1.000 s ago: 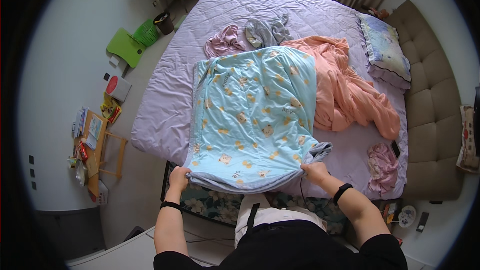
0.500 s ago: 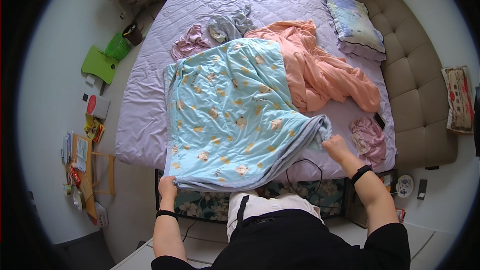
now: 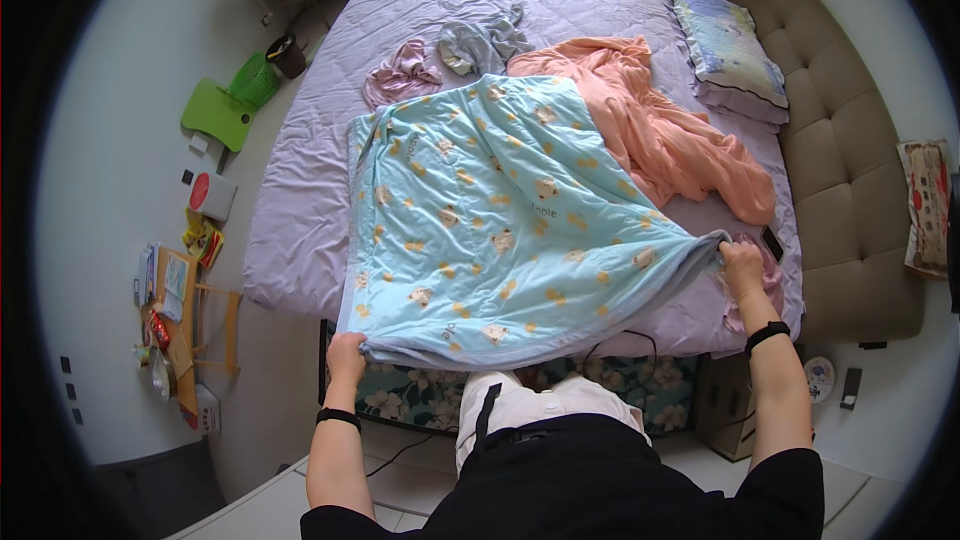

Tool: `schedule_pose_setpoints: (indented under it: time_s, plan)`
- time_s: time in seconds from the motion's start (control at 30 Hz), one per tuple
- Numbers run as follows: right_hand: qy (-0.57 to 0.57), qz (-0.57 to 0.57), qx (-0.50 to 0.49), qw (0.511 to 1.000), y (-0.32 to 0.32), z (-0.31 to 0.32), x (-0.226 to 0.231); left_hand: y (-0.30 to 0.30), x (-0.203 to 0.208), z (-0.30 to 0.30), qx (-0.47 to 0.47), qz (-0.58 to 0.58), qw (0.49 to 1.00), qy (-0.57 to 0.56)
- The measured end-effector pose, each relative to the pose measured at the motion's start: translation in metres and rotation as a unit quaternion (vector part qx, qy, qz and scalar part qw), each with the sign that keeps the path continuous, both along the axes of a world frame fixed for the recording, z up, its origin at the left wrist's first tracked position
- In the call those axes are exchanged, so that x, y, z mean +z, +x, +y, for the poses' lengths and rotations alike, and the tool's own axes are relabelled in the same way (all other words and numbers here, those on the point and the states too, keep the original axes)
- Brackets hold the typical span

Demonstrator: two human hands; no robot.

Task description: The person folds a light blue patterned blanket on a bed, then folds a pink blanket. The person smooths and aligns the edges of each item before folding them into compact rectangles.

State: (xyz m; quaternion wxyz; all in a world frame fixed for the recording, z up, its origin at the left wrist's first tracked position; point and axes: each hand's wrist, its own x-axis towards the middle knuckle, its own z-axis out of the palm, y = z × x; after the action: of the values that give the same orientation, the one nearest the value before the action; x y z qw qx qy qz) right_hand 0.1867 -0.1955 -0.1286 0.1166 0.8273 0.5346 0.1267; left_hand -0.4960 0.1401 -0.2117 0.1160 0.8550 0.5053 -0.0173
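Rightward goes my right hand [image 3: 741, 262], gripping the edge of the blue blanket [image 3: 490, 220] by the pink cloth [image 3: 773, 283]; my left hand [image 3: 347, 355] clenches its near-left corner. It's spread ahead on the bed [image 3: 300, 200], near edge slanting forward to my right.

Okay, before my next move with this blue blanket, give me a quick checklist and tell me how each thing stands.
1. Left hand gripping the blue blanket by its edge: ok.
2. Right hand gripping the blanket's grey edge: ok.
3. Blanket lying smooth: not ok, it is creased and drawn out toward the right hand.
4. Blanket clear of the orange cover: not ok, they meet on the bed.
5. Phone uncovered: ok, it lies beyond the right hand.
6. Nothing under the blanket: cannot tell, hidden.
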Motion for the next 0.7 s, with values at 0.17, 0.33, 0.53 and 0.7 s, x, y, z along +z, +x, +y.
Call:
schedule_pose_setpoints:
  time_s: [0.17,0.33,0.53,0.7]
  plan:
    - [-0.037,0.068,0.084,0.993,-0.034,0.028,-0.038,0.015,0.012,-0.003,-0.091,-0.032,0.995,0.002]
    - [-0.028,0.128,0.203,0.970,-0.110,0.104,-0.030,0.014,0.021,0.002,-0.131,-0.108,0.985,-0.016]
    - [-0.200,0.198,0.367,0.886,-0.225,0.223,-0.019,0.043,0.043,0.036,-0.217,-0.144,0.956,-0.133]
    - [-0.211,0.249,0.414,0.850,-0.323,0.296,-0.045,0.040,0.045,0.079,-0.266,-0.115,0.924,-0.248]
